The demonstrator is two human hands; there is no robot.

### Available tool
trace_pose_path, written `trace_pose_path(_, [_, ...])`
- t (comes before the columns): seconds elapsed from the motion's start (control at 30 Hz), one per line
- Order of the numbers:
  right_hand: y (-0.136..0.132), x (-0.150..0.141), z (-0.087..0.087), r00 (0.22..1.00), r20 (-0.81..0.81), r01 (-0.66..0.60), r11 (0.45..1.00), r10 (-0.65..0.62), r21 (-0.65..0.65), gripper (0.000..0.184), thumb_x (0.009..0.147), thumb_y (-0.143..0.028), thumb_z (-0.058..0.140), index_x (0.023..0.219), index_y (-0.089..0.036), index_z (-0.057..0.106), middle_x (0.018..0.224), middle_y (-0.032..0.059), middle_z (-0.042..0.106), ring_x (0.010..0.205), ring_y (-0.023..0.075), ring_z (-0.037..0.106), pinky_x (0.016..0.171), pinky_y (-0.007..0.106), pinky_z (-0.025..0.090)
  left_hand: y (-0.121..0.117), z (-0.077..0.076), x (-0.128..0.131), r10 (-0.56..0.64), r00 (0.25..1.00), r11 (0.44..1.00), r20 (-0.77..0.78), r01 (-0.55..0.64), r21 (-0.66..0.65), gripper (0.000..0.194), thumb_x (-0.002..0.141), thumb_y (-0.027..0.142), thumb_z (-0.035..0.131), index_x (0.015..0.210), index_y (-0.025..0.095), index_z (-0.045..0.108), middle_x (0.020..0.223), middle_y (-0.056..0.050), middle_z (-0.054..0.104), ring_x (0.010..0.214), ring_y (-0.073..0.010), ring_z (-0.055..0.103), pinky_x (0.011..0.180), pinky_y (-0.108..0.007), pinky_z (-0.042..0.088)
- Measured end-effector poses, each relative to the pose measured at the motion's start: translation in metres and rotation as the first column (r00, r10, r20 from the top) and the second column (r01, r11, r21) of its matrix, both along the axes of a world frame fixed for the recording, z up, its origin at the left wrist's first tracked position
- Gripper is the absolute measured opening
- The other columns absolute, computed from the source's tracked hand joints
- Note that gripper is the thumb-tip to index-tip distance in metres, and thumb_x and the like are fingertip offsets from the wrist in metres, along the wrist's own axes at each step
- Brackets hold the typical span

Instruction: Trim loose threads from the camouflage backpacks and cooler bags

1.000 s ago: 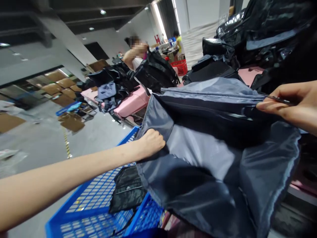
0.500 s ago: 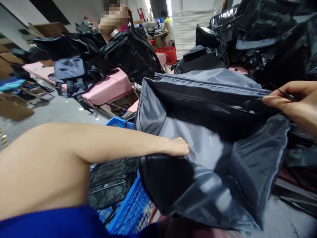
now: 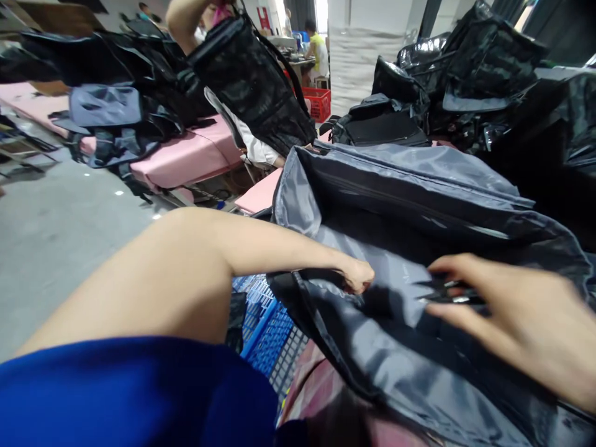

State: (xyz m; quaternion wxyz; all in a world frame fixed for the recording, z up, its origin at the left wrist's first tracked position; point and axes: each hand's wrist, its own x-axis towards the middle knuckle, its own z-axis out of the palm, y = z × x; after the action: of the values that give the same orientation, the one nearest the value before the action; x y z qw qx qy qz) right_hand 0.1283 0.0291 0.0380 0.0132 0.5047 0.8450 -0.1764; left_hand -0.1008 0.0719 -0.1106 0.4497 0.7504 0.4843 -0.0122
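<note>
A large black bag with a shiny grey lining (image 3: pixel 419 379) gapes wide in front of me, its inside facing up. My left hand (image 3: pixel 358 275) is closed on the near edge of the bag, fingers curled over the lining. Over the middle of the opening is my right hand (image 3: pixel 503 310), blurred at the wrist. Between its thumb and fingers sits a pair of small dark thread snips (image 3: pixel 449 293), its tips towards my left hand. Pale lettering shows on the lining between the two hands.
Below the bag stands a blue plastic crate (image 3: pixel 265 329). A co-worker's raised arm (image 3: pixel 186 22) is by a dark backpack (image 3: pixel 254 81) beyond a pink table (image 3: pixel 186 164). Dark bags (image 3: pixel 493 68) are piled at the right; a red crate (image 3: pixel 317 104) is farther back.
My right hand has left the bag's far right rim and come in over the opening with the snips. My left hand keeps hold of the near edge. The view has shifted.
</note>
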Motion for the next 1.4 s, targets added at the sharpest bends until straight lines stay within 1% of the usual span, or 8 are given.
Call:
trace_pose_path(0.07, [-0.011, -0.026, -0.019, 0.986, 0.104, -0.107, 0.974, 0.129, -0.197, 0.042, 0.074, -0.061, 0.045, 0.097, -0.030, 0.058, 0.080, 0.0057, 0.067, 0.075, 0.0274, 0.062, 0.064, 0.032, 0.042, 0.002, 0.003, -0.002, -0.158, 0.985, 0.981, -0.063, 0.149, -0.127, 0.020, 0.046, 0.002, 0.057, 0.034, 0.018, 0.052, 0.032, 0.004, 0.046, 0.040, -0.0135, 0.045, 0.048, -0.025, 0.039])
trace_pose_path(0.17, [-0.006, -0.049, -0.055, 0.966, 0.224, -0.035, 0.926, 0.127, -0.376, 0.029, 0.081, -0.045, 0.041, 0.089, -0.024, 0.059, 0.084, 0.0066, 0.066, 0.082, 0.0243, 0.062, 0.066, 0.029, 0.040, 0.000, 0.010, -0.002, -0.220, 0.973, 0.963, -0.071, 0.206, -0.171, 0.018, 0.045, 0.002, 0.054, 0.035, 0.017, 0.053, 0.033, 0.004, 0.048, 0.039, -0.0128, 0.045, 0.047, -0.024, 0.040])
trace_pose_path(0.3, [0.006, -0.063, -0.089, 0.972, 0.234, 0.086, 0.931, -0.001, -0.355, 0.025, 0.079, -0.038, 0.045, 0.091, -0.023, 0.062, 0.094, 0.0052, 0.066, 0.091, 0.0235, 0.060, 0.068, 0.028, 0.038, -0.005, 0.016, -0.001, -0.251, 0.964, 0.955, -0.082, 0.233, -0.184, 0.015, 0.048, 0.004, 0.052, 0.041, 0.016, 0.056, 0.036, 0.004, 0.049, 0.041, -0.0115, 0.045, 0.047, -0.022, 0.040])
trace_pose_path(0.47, [0.002, -0.075, -0.105, 0.983, 0.184, 0.073, 0.933, -0.008, -0.353, 0.019, 0.077, -0.033, 0.049, 0.081, -0.023, 0.065, 0.080, 0.0021, 0.067, 0.082, 0.0197, 0.061, 0.061, 0.025, 0.035, -0.011, 0.018, -0.003, -0.292, 0.948, 0.946, -0.124, 0.267, -0.186, 0.013, 0.052, 0.004, 0.050, 0.047, 0.014, 0.056, 0.040, 0.003, 0.051, 0.047, -0.0129, 0.049, 0.051, -0.023, 0.042])
trace_pose_path(0.7, [-0.004, -0.082, -0.116, 0.982, 0.189, 0.077, 0.936, -0.012, -0.342, 0.023, 0.076, -0.035, 0.049, 0.085, -0.022, 0.067, 0.086, 0.0053, 0.069, 0.085, 0.0222, 0.061, 0.061, 0.026, 0.035, -0.015, 0.019, -0.001, -0.381, 0.903, 0.924, -0.198, 0.364, -0.115, 0.012, 0.054, 0.004, 0.049, 0.048, 0.014, 0.053, 0.044, 0.003, 0.050, 0.050, -0.0120, 0.048, 0.048, -0.021, 0.036])
trace_pose_path(1.2, [-0.007, -0.090, -0.132, 0.978, 0.210, 0.086, 0.931, -0.010, -0.355, 0.026, 0.075, -0.036, 0.051, 0.088, -0.023, 0.069, 0.089, 0.0055, 0.069, 0.087, 0.0219, 0.062, 0.062, 0.026, 0.039, -0.020, 0.018, 0.000, -0.339, 0.911, 0.941, -0.236, 0.323, -0.102, 0.012, 0.056, 0.005, 0.050, 0.049, 0.014, 0.055, 0.043, 0.003, 0.048, 0.049, -0.0127, 0.048, 0.046, -0.022, 0.033])
trace_pose_path(1.3, [-0.003, -0.089, -0.123, 0.978, 0.210, 0.079, 0.931, -0.003, -0.356, 0.024, 0.076, -0.034, 0.051, 0.088, -0.024, 0.068, 0.088, 0.0047, 0.069, 0.087, 0.0219, 0.063, 0.062, 0.026, 0.039, -0.016, 0.023, -0.001, -0.320, 0.913, 0.947, -0.254, 0.306, -0.095, 0.012, 0.057, 0.004, 0.052, 0.053, 0.013, 0.059, 0.045, 0.003, 0.050, 0.050, -0.0116, 0.048, 0.046, -0.020, 0.032])
trace_pose_path(1.4, [0.005, -0.079, -0.089, 0.977, 0.181, -0.052, 0.951, 0.111, -0.304, 0.022, 0.077, -0.036, 0.052, 0.089, -0.025, 0.067, 0.085, 0.0033, 0.069, 0.082, 0.0212, 0.064, 0.060, 0.025, 0.039, 0.000, 0.038, -0.007, -0.326, 0.911, 0.945, -0.252, 0.324, -0.051, 0.012, 0.064, 0.009, 0.054, 0.055, 0.012, 0.062, 0.050, 0.002, 0.056, 0.051, -0.0108, 0.050, 0.048, -0.019, 0.035])
